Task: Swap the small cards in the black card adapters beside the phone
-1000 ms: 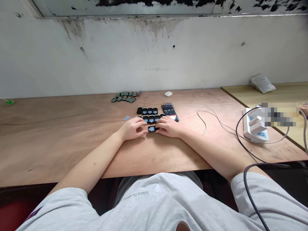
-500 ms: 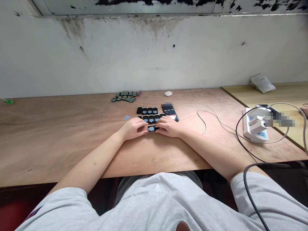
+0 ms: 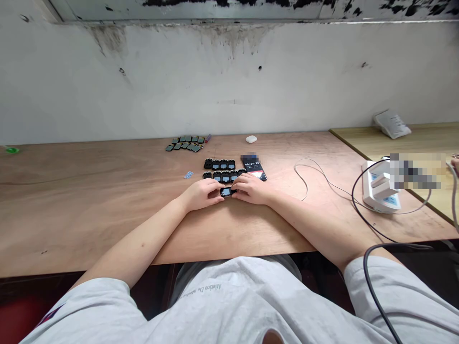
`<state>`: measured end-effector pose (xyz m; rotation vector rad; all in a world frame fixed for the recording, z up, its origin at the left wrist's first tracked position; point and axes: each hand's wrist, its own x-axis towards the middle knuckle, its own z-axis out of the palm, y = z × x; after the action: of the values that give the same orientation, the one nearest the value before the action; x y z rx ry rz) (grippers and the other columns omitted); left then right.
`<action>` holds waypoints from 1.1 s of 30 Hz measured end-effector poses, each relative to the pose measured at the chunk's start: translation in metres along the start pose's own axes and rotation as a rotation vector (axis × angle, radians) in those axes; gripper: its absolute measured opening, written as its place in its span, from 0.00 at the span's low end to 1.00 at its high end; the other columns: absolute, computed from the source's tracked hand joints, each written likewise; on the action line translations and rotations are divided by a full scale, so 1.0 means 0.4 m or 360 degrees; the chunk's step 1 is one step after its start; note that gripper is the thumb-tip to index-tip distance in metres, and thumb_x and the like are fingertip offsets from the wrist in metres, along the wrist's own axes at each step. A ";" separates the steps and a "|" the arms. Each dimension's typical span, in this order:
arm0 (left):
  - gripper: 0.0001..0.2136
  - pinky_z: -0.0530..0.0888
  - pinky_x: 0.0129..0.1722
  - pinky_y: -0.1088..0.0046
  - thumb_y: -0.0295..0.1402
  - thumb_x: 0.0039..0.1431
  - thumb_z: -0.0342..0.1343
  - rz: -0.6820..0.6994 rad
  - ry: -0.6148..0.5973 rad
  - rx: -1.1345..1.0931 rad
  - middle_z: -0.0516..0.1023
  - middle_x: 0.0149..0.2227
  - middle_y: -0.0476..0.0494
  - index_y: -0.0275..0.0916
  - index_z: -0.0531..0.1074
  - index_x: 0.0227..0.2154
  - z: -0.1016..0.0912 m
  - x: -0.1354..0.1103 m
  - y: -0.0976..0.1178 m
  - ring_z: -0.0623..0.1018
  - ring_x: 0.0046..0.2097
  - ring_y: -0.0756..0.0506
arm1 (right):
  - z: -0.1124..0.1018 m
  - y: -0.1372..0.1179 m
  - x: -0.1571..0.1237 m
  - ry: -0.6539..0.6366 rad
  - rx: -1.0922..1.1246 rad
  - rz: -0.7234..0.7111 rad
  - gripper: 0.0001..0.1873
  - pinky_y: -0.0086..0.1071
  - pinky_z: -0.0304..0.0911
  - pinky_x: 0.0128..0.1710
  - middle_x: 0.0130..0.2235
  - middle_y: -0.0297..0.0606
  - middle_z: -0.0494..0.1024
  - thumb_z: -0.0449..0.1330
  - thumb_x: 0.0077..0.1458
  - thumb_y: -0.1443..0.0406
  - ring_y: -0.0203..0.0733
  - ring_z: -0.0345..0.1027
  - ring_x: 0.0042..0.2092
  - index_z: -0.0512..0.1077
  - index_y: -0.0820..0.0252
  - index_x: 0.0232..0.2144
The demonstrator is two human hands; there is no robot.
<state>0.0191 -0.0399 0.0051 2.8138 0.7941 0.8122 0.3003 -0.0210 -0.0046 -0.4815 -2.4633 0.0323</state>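
Observation:
Between my hands, low over the tabletop, is a small black casing (image 3: 226, 192) with a pale blue-grey panel in it. My right hand (image 3: 252, 188) pinches its right end between thumb and fingers. At the other end, my left hand (image 3: 201, 194) has its thumb and fingertips closed on the casing's left edge. Just beyond my fingers lies a row of similar black casings (image 3: 224, 177) with pale panels, partly hidden by my hands. A second row (image 3: 223, 165) sits behind it.
Several flat grey-green pieces (image 3: 186, 143) lie at the back beside a small pen-like item (image 3: 208, 138). Small bluish bits (image 3: 188, 175) rest left of the rows, a phone showing a timer (image 3: 254, 167) right of them. A power strip (image 3: 380, 191) with cables stands at the right.
My left hand has moved slightly right and its fingers have closed onto the casing's left end. My right hand keeps its hold, almost still.

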 end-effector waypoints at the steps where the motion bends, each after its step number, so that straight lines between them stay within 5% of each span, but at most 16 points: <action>1: 0.18 0.79 0.47 0.64 0.41 0.67 0.60 0.0008 0.0002 -0.0004 0.82 0.47 0.37 0.41 0.75 0.56 0.001 0.001 0.002 0.82 0.47 0.41 | 0.000 0.000 0.000 -0.0007 0.0000 0.0006 0.14 0.41 0.66 0.47 0.45 0.45 0.80 0.58 0.70 0.55 0.47 0.71 0.45 0.78 0.57 0.43; 13: 0.17 0.79 0.57 0.61 0.31 0.68 0.56 0.0095 0.0096 -0.0037 0.79 0.57 0.36 0.42 0.75 0.58 0.023 -0.006 0.001 0.81 0.56 0.41 | 0.008 0.012 -0.004 -0.0047 0.0014 0.0028 0.15 0.41 0.67 0.46 0.45 0.45 0.80 0.58 0.70 0.54 0.47 0.71 0.45 0.78 0.58 0.44; 33: 0.12 0.81 0.50 0.64 0.36 0.69 0.57 0.0047 0.0028 -0.0120 0.81 0.49 0.37 0.42 0.79 0.51 0.019 0.003 0.006 0.82 0.48 0.43 | 0.010 0.010 -0.002 -0.0082 0.0052 0.0049 0.14 0.41 0.68 0.46 0.45 0.46 0.80 0.59 0.69 0.55 0.47 0.72 0.44 0.79 0.57 0.44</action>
<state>0.0251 -0.0409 -0.0001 2.7620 0.7110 0.8539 0.2997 -0.0172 -0.0089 -0.5102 -2.5017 0.0988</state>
